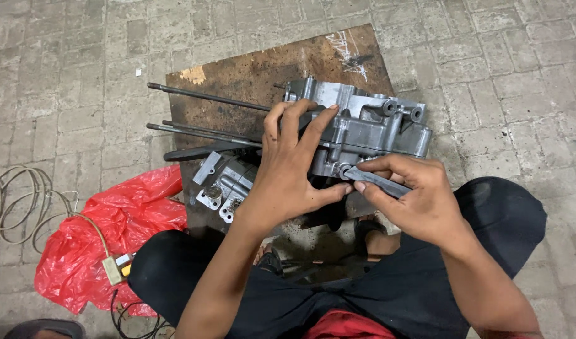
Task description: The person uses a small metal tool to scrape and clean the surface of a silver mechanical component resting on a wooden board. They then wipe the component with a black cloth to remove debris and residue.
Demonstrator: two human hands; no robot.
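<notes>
A grey metal engine casing (369, 129) lies on a rusty brown board (250, 81), with long dark studs (206, 97) sticking out to its left. My left hand (288, 166) rests spread over the casing's near side and presses on it. My right hand (413, 198) grips a flat grey wrench (372, 179) whose ring end sits on a bolt at the casing's lower edge. A smaller grey metal part (222, 185) lies on the board just left of my left hand.
A crumpled red plastic bag (112, 232) lies on the brick paving at left. Beside it are a coiled pale cable (18, 201) and a small switch box (115, 267). My knees in dark trousers frame the board's near side.
</notes>
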